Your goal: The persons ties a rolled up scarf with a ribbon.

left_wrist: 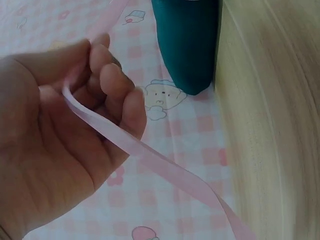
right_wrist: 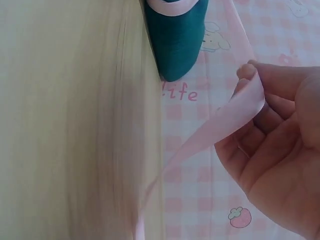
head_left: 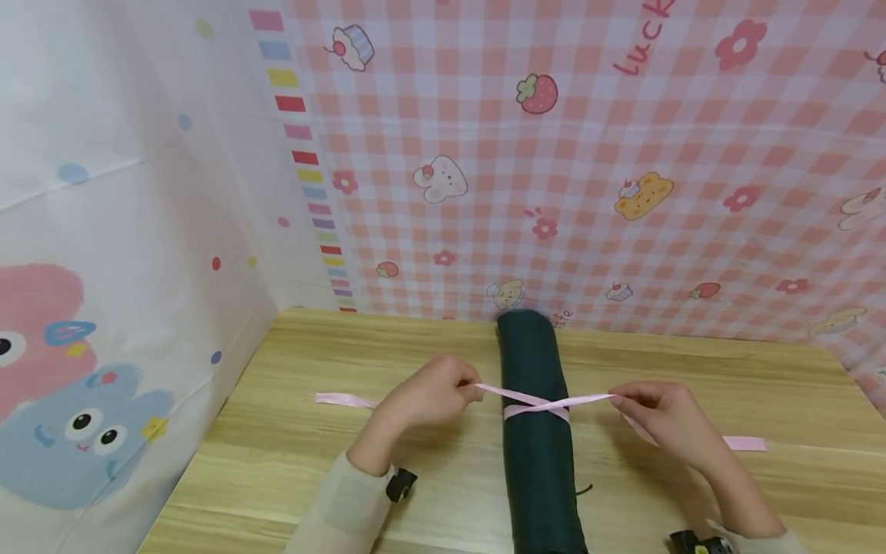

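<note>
A long dark green roll (head_left: 540, 469), fabric-like on the outside, lies lengthwise on the wooden table. Round its middle goes a pink ribbon (head_left: 529, 398), its two ends crossing on top of the roll. To the left of the roll, my left hand (head_left: 425, 396) pinches one ribbon end between thumb and fingers. My right hand (head_left: 667, 423) pinches the other end on the right side. Both stretches between hands and roll are raised and look taut. In the left wrist view the ribbon tail (left_wrist: 170, 172) runs past the palm; another tail (right_wrist: 210, 130) hangs from the right fingertips.
The wooden table (head_left: 277, 462) ends at a pink checked cloth (head_left: 484, 154) hanging behind it. A white cloth with cartoon figures (head_left: 138, 231) hangs on the left. A thin dark cord (head_left: 584, 489) sticks out from the roll's right side.
</note>
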`<state>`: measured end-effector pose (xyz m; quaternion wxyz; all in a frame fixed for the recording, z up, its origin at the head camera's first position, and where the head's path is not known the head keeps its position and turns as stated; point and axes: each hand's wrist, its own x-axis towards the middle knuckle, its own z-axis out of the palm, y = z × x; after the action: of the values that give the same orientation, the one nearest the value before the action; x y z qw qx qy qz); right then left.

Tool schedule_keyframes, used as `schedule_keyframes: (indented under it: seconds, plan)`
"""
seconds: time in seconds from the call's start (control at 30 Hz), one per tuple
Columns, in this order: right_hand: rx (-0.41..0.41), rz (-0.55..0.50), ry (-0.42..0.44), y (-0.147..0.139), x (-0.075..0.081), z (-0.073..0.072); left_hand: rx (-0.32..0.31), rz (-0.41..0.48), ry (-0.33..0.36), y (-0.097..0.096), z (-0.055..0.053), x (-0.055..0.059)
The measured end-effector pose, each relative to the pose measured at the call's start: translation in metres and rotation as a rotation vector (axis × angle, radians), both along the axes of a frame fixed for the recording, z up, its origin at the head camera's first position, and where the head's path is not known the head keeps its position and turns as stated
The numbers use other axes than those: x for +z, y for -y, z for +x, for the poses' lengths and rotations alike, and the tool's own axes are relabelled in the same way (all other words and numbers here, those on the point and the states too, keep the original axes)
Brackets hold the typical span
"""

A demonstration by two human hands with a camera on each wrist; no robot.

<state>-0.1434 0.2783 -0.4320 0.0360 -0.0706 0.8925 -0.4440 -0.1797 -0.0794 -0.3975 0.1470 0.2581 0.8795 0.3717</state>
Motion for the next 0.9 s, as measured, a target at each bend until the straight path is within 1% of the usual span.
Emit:
schedule_keyframes:
  seconds: [0.17,0.33,0.43,0.5,0.57,0.7,0.8,0.9]
  plan:
    - [0.044,-0.015,0.067,-0.005,0.0,0.001,-0.067,0.028,0.108,0.003,0.001,0.001]
    - [0.121,-0.103,0.146,-0.009,0.002,0.002,-0.125,0.103,0.211,0.004,0.0,0.002]
    - [0.191,-0.175,0.152,-0.012,0.003,0.003,-0.165,0.174,0.258,0.004,-0.001,0.003]
    - [0.239,-0.214,0.133,-0.013,0.003,0.004,-0.176,0.207,0.264,0.003,-0.001,0.004]
    - [0.273,-0.249,0.11,-0.013,0.003,0.004,-0.169,0.244,0.266,0.002,-0.001,0.004]
    - [0.307,-0.318,0.08,-0.011,0.002,0.004,-0.112,0.323,0.262,-0.001,-0.002,0.003]
    - [0.302,-0.351,0.083,-0.01,0.001,0.004,-0.077,0.364,0.263,-0.002,-0.003,0.002]
    - [0.262,-0.331,0.097,-0.009,0.0,0.004,-0.072,0.368,0.266,-0.001,-0.003,0.002]
